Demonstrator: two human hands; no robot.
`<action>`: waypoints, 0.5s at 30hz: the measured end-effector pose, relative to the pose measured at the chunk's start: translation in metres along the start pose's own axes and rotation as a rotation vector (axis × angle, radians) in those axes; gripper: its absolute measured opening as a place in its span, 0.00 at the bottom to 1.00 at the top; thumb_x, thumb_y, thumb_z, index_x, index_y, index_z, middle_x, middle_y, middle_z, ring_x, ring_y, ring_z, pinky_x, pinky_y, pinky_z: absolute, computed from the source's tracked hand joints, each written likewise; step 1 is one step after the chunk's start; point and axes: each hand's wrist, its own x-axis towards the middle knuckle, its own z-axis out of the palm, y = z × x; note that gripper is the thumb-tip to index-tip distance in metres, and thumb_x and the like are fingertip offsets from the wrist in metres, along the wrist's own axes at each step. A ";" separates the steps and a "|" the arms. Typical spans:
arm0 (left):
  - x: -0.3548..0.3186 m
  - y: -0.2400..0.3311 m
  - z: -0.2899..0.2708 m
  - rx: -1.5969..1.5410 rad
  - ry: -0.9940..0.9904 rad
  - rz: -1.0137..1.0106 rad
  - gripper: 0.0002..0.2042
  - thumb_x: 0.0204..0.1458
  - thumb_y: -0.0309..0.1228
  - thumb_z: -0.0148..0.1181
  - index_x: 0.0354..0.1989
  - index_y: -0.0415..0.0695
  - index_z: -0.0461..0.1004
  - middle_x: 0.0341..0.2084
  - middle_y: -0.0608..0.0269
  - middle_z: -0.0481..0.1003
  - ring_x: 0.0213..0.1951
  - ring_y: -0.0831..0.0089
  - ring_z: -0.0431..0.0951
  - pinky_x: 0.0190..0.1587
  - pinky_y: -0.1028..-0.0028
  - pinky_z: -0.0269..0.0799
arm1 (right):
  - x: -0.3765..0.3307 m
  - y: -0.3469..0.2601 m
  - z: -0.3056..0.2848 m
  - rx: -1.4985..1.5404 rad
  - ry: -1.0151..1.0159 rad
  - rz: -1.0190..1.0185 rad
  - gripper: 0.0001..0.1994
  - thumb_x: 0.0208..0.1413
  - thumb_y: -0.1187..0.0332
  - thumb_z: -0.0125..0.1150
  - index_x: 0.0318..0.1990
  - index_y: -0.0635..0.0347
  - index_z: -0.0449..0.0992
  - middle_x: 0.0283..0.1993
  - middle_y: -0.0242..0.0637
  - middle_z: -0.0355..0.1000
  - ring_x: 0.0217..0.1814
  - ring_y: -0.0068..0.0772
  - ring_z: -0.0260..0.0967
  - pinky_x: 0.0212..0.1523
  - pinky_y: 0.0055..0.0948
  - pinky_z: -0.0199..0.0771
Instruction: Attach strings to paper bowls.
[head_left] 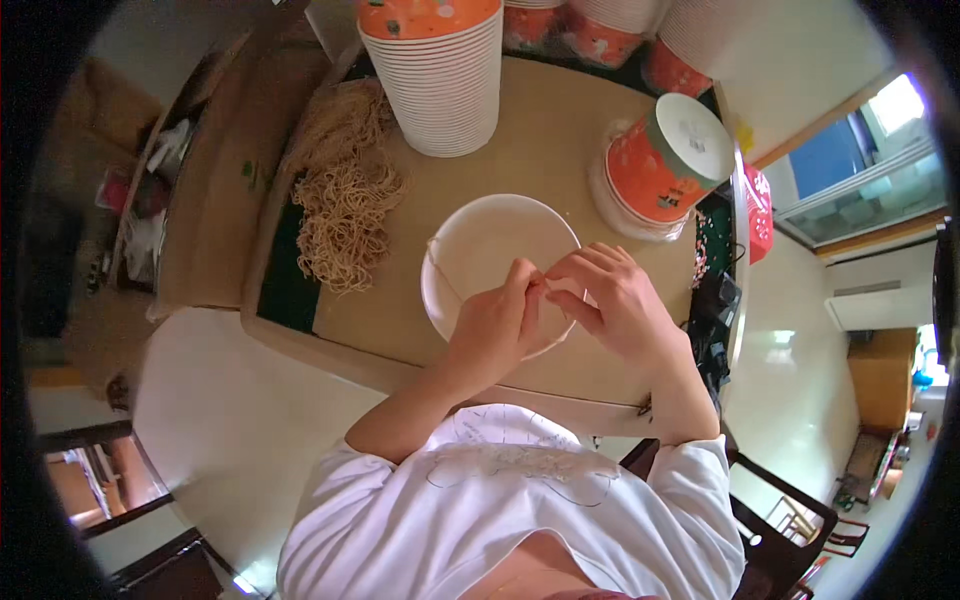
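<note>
Subject item: one white round bowl [492, 232], open side up on the tan sheet [545, 125] covering the table. A thin tan cord [446, 272] passes over the bowl's left rim and down across its mouth toward the person.

Hands: the left hand [497, 318] is over the bowl's near part, fingers curled, thumb and forefinger closed in a pinch. The right hand [622, 300] is at the bowl's right rim, fingers bent, its tips meeting those of the left. Both appear to grip something small between them, probably the cord; the fingers cover it, so this cannot be confirmed.

Progress: in my judgement, partway through on this bowl. The cord is laid over it; whether it is knotted or its ends joined cannot be told. Working that end at the fingertips appears outstanding.

Stock: a tangled pile of tan cord [345, 215] lies left of the bowl, much of it apparently unused. Beyond the bowl stands a tall stack of nested paper tubs [440, 85], upside down; no cord is visible on them. Right of the bowl and slightly beyond, an upturned orange-and-green tub [655, 170] sits on a plastic-wrapped stack [612, 205]; no cord is discernible there either.
</note>
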 end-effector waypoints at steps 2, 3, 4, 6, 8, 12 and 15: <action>0.000 -0.001 0.001 -0.066 0.031 0.001 0.07 0.58 0.29 0.50 0.38 0.42 0.60 0.20 0.52 0.72 0.24 0.51 0.76 0.24 0.58 0.68 | 0.004 0.001 -0.004 -0.012 -0.062 -0.028 0.05 0.47 0.72 0.63 0.32 0.60 0.75 0.34 0.38 0.73 0.37 0.42 0.69 0.41 0.38 0.68; 0.000 -0.001 0.001 -0.049 0.026 0.005 0.07 0.58 0.29 0.50 0.39 0.42 0.60 0.20 0.52 0.72 0.24 0.51 0.76 0.24 0.58 0.68 | 0.006 0.002 -0.005 -0.007 -0.106 -0.039 0.06 0.45 0.71 0.64 0.31 0.60 0.74 0.33 0.38 0.73 0.37 0.42 0.69 0.40 0.37 0.68; -0.001 -0.001 0.002 -0.032 0.015 0.010 0.08 0.58 0.30 0.51 0.39 0.42 0.60 0.20 0.51 0.72 0.24 0.51 0.76 0.24 0.57 0.67 | 0.006 0.004 -0.006 -0.022 -0.123 -0.045 0.06 0.45 0.71 0.64 0.31 0.60 0.74 0.33 0.38 0.73 0.37 0.42 0.69 0.40 0.37 0.68; 0.001 0.000 0.003 -0.043 0.016 0.020 0.08 0.58 0.31 0.51 0.39 0.42 0.60 0.20 0.52 0.72 0.24 0.51 0.76 0.24 0.57 0.68 | 0.005 0.008 -0.005 -0.054 -0.168 -0.015 0.06 0.44 0.73 0.64 0.31 0.60 0.74 0.30 0.38 0.72 0.34 0.40 0.70 0.40 0.35 0.68; 0.001 -0.001 -0.001 -0.043 0.012 0.022 0.09 0.58 0.32 0.52 0.40 0.43 0.59 0.20 0.52 0.73 0.24 0.52 0.76 0.25 0.57 0.68 | 0.004 0.007 -0.004 0.015 -0.156 0.023 0.05 0.44 0.75 0.63 0.31 0.61 0.74 0.29 0.38 0.72 0.33 0.38 0.71 0.40 0.33 0.69; 0.004 0.000 -0.019 -0.206 -0.124 0.072 0.10 0.52 0.34 0.58 0.35 0.42 0.66 0.22 0.56 0.73 0.26 0.57 0.77 0.29 0.60 0.70 | 0.001 0.009 -0.001 0.186 -0.128 0.170 0.05 0.45 0.80 0.60 0.32 0.63 0.74 0.29 0.37 0.73 0.34 0.31 0.74 0.39 0.27 0.72; -0.001 -0.012 -0.020 -0.116 -0.171 0.262 0.08 0.49 0.34 0.62 0.30 0.43 0.72 0.25 0.60 0.72 0.29 0.60 0.76 0.30 0.63 0.72 | -0.003 0.011 0.001 0.295 -0.108 0.277 0.04 0.47 0.80 0.59 0.32 0.66 0.74 0.31 0.36 0.74 0.35 0.27 0.74 0.39 0.25 0.73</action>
